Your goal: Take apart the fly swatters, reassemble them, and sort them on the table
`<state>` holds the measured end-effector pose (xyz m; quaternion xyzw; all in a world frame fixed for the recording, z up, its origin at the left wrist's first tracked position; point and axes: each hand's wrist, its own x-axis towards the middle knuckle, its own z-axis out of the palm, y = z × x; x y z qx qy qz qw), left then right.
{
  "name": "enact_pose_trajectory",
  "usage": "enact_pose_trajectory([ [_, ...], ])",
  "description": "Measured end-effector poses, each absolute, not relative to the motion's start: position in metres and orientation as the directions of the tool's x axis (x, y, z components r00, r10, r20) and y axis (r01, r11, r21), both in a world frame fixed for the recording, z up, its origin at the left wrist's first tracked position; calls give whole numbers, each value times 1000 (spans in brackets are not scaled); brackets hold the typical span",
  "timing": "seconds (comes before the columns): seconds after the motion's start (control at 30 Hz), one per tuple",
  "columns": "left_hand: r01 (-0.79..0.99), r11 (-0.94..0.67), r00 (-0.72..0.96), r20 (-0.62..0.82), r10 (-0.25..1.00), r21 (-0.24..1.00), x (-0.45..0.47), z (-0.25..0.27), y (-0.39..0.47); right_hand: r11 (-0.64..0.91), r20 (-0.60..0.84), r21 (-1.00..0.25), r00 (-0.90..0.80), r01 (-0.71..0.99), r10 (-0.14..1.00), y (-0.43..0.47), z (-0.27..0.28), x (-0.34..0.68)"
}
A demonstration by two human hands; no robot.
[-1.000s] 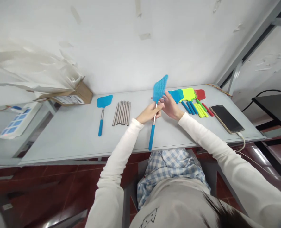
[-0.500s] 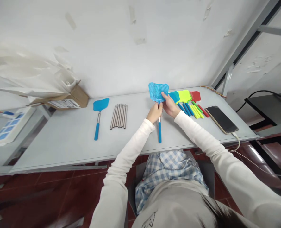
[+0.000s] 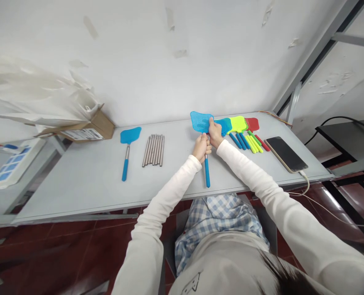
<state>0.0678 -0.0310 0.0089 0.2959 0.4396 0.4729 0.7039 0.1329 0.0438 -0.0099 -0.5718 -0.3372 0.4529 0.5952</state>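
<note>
A blue fly swatter (image 3: 201, 122) with a mesh head, a metal rod and a blue grip is held up over the table by both hands. My left hand (image 3: 201, 146) is closed round its rod, just below the head. My right hand (image 3: 215, 132) grips the lower right part of the head, thumb on top; the joint of head and rod is hidden by the fingers. Right of my hands lie loose swatter heads, blue, yellow (image 3: 237, 124) and red (image 3: 252, 123). Below them are several coloured handle grips (image 3: 254, 144).
Several metal rods (image 3: 153, 150) lie side by side at the left middle. Another blue fly swatter (image 3: 130, 134) lies further left. A cardboard box (image 3: 100, 126) stands at the back left. To the right, a phone (image 3: 286, 154) with a white cable rests on the grey table (image 3: 86, 180).
The swatter head has turned and tilted to the left. My right hand has shifted left, closing more tightly on the head, and my left hand has wrapped further round the rod.
</note>
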Motion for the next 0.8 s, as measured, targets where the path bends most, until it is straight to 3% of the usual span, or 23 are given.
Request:
enact_pose_trajectory([
  [0.2,-436,323,118,-303,946,840,64,24,-42,-83,-161,-975,397,-206,904,66,4,120],
  [0.37,-444,262,248,-163,955,857,37,45,-91,-28,-130,-982,563,-188,816,90,48,182],
  [0.43,-491,253,229,-157,961,834,20,55,-97,120,89,-992,483,-32,871,92,56,208],
  [0.5,-535,337,290,-207,934,774,6,65,-90,86,114,-992,337,96,934,88,52,221],
  [0.6,-610,397,368,-199,908,685,-3,75,-75,-59,19,-944,230,324,973,80,32,219],
  [0.7,-658,397,365,-189,911,640,-1,75,-69,-81,59,-789,208,608,976,77,14,212],
  [0.8,-702,331,284,-178,942,631,0,73,-68,-52,183,-555,182,830,966,73,5,210],
])
